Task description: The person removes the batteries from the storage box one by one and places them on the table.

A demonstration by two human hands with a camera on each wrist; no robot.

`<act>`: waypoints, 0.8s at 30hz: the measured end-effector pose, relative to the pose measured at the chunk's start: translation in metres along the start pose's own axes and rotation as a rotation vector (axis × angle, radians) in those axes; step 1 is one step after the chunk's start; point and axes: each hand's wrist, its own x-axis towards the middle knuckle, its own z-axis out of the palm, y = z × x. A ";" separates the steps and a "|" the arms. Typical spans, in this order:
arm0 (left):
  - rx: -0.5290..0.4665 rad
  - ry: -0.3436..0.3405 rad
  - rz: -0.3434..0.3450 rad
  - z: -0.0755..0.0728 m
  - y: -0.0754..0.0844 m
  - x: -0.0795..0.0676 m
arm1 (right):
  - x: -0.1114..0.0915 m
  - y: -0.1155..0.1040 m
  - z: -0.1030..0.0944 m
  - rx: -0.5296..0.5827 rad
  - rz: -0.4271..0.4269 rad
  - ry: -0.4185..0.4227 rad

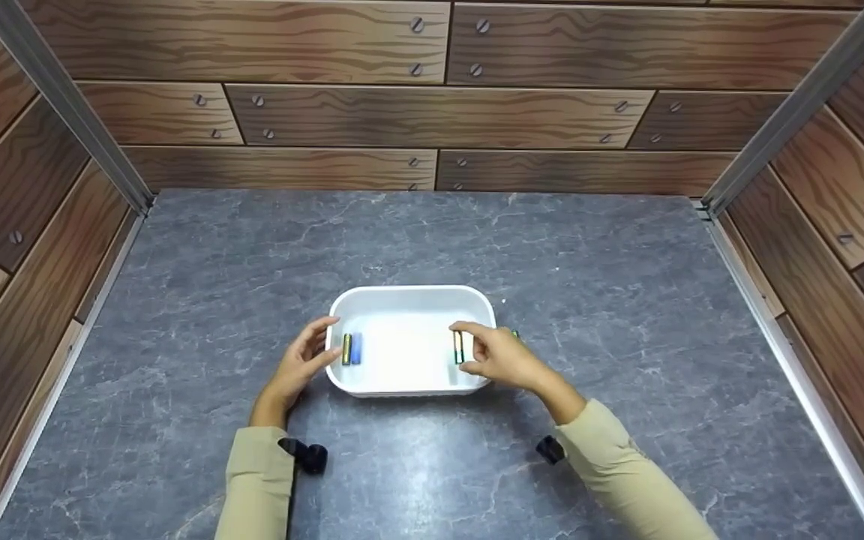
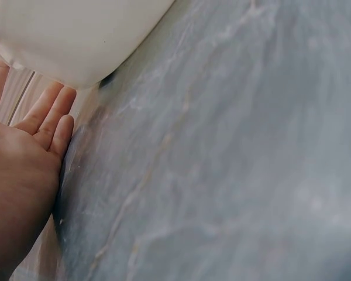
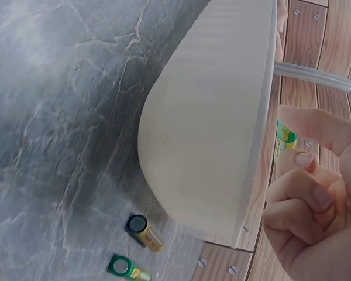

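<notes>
A white plastic tub stands on the table. My right hand is over its right end, pinching a green-and-gold battery lengthwise between thumb and index finger. In the right wrist view the green end of that battery shows between the fingertips. My left hand rests at the tub's left rim, thumb and fingers spread. In the left wrist view its fingers look straight beside the tub's outer wall. Inside the tub at the left, a black-and-gold battery lies beside a blue battery.
Right of the tub, a black-and-gold battery and a green battery are on the table; my right hand mostly hides them in the head view. The grey marbled tabletop is bounded by wood-patterned walls at the back and sides.
</notes>
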 end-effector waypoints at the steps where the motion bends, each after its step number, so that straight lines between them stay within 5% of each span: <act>1: -0.001 -0.001 0.001 0.000 0.000 0.000 | -0.001 0.002 -0.001 0.005 -0.001 0.003; 24: 0.014 0.013 -0.005 0.001 0.000 0.000 | -0.022 0.027 -0.013 0.102 0.038 0.047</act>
